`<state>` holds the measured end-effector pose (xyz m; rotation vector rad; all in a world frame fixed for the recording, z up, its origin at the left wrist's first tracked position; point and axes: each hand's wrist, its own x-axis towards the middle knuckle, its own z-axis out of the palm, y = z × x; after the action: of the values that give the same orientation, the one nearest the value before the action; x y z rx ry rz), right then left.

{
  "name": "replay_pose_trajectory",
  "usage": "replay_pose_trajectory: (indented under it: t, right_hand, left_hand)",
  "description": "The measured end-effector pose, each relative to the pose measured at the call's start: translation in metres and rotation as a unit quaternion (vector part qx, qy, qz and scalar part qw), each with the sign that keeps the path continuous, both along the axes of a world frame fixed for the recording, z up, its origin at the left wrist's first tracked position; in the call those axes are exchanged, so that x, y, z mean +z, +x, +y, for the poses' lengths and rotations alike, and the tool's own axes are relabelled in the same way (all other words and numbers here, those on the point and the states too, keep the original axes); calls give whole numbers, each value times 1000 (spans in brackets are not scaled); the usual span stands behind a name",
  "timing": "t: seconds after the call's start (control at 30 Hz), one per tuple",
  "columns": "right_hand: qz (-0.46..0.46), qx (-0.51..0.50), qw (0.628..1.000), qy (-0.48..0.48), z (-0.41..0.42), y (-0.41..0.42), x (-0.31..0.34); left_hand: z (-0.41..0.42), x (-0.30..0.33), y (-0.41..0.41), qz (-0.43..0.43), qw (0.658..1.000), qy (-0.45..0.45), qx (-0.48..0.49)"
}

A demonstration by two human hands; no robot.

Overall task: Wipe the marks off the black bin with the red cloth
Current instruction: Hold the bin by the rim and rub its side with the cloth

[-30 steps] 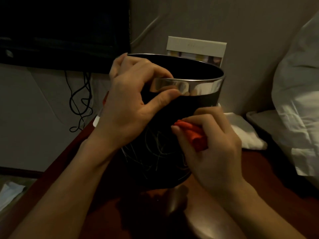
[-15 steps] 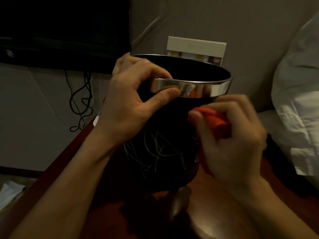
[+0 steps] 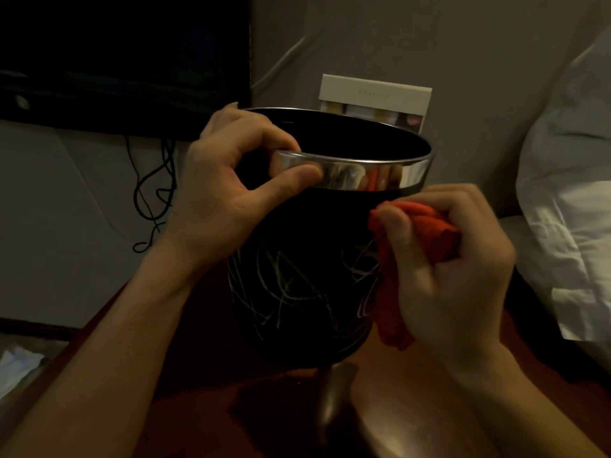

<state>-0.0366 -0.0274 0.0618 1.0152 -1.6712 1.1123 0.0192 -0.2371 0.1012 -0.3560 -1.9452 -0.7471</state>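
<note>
The room is dim, so the far side of the black bin (image 3: 307, 259) and the dark screen (image 3: 122, 51) on the wall are hard to make out. The fingertips of the left hand (image 3: 228, 193) are hidden inside the bin, and part of the red cloth (image 3: 423, 233) is hidden in the right hand (image 3: 453, 266). The bin stands upright on a reddish-brown table (image 3: 413, 391), in the middle of the view. The left hand grips the shiny metal rim (image 3: 357, 175): its thumb presses the outside of the band and its fingers hook over the top. The right hand is curled tight around the bunched cloth, which touches the right side of the bin just under the rim. A loose end of the cloth hangs down beside the bin wall. Pale scribble marks (image 3: 291, 292) cover the front of the bin, between the two hands. Behind the bin stands a white box (image 3: 377, 94), partly blocked by it. Black cables (image 3: 152, 200) hang down the wall on the left. White bedding (image 3: 568, 193) lies to the right, cut off by the edge.
</note>
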Motion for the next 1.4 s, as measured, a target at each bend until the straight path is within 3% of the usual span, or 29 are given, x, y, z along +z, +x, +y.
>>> replay_pose_trajectory:
  t: [0.23,0.53,0.83,1.03,1.23,1.4]
  right_hand:
    - [-42,-11,998,-45,5,-7,5]
    - [-18,-52,997,-55,14,-11,11]
    - [14,-2,998,60,-8,5,-12]
    - [8,-42,999,2,3,-6,0]
    - [14,-27,999,36,-10,4,-13]
    - [9,-55,998,-3,-5,-1,-7]
  left_hand:
    - [34,1,6,5,996,-63,69]
    - [22,-4,-1,10,999,12,37]
    - [17,-5,-3,8,999,16,35]
    - [16,-5,-4,15,999,16,27]
    - [11,-5,-5,14,999,20,22]
    - [13,-6,-6,16,999,23,25]
